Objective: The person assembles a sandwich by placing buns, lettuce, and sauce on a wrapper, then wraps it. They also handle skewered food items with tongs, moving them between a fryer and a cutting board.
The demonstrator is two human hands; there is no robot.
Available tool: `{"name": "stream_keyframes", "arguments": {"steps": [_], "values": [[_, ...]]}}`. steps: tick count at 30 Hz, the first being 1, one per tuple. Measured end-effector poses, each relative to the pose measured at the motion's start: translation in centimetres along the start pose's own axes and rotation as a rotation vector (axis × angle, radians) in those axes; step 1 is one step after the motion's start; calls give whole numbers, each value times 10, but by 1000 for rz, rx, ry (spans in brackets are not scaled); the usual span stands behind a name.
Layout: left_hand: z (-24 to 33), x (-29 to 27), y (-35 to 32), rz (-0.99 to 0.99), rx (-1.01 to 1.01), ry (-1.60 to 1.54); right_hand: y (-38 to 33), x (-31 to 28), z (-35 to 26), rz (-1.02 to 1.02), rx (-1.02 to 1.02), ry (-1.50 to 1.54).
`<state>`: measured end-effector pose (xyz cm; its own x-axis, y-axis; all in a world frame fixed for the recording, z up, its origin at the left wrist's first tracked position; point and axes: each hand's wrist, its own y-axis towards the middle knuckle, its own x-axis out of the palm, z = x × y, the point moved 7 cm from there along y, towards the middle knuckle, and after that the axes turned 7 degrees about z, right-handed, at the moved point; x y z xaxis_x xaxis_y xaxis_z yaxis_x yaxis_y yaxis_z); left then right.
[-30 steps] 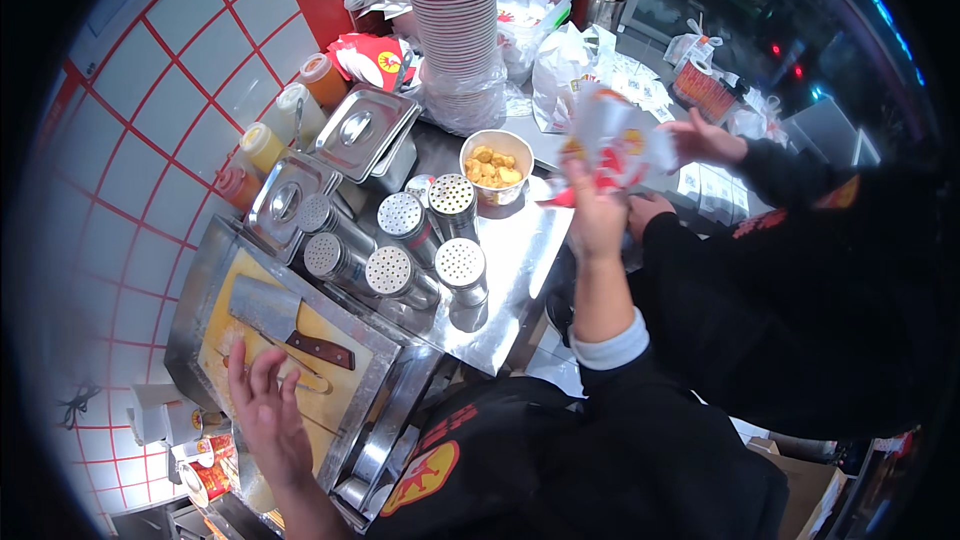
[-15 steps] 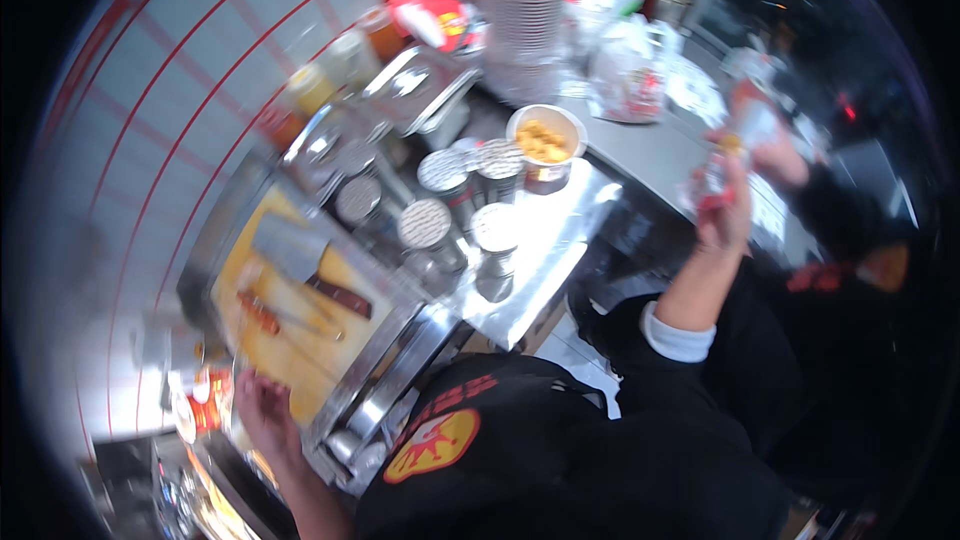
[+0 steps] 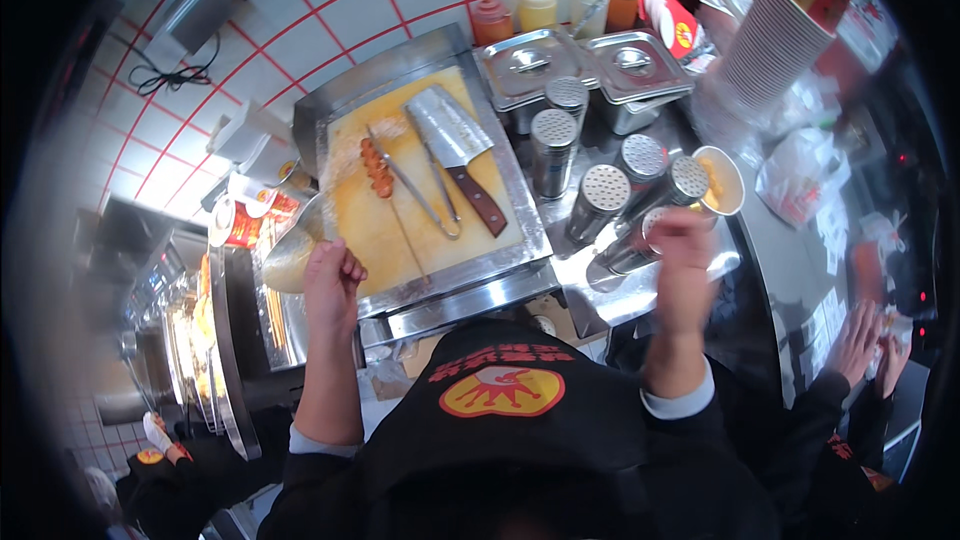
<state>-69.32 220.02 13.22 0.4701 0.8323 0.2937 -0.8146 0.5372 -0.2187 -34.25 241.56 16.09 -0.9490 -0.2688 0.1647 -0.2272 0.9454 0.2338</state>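
Note:
My left hand (image 3: 333,275), its fingers curled in with nothing seen in them, hovers at the front left corner of a yellowed cutting board (image 3: 400,258), beside a round metal bowl (image 3: 290,248). Smeared by motion, my right hand (image 3: 686,258) is over the front of several metal shakers with holed lids (image 3: 605,188); its grip cannot be made out. On the board lie a skewered sausage (image 3: 377,170), metal tongs (image 3: 412,185) and a cleaver (image 3: 448,130) with a brown handle. A paper cup of yellow food pieces (image 3: 728,180) stands right behind my right hand.
Lidded steel containers (image 3: 530,62) and sauce bottles (image 3: 537,8) line the back. A tall stack of paper cups (image 3: 775,40) and a plastic bag (image 3: 800,180) are at the right. A co-worker's hands (image 3: 868,348) work at the far right counter. Lit food trays (image 3: 205,360) sit at left.
My right hand has come back left from beside the co-worker to the shakers; the small reddish thing with a yellow top no longer shows in it. My view has turned toward the board.

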Motion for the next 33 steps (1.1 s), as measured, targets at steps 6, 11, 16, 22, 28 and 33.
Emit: {"name": "stream_keyframes", "arguments": {"steps": [6,11,16,22,28,33], "values": [[-12,-9,-3,16,44,229,5,209,48,-560,-353,-705],[-1,-11,-9,-8,258,562,16,263,97,-656,-112,-1119],[-34,-2,-12,-194,148,1054,28,272,109,-585,45,-1067],[-40,-10,-6,-233,184,1200,25,236,117,-715,421,-429],[-49,14,2,-240,172,1374,4,237,107,-895,463,-512],[-56,24,15,-190,186,1430,-1,244,100,-932,466,-548]]}}
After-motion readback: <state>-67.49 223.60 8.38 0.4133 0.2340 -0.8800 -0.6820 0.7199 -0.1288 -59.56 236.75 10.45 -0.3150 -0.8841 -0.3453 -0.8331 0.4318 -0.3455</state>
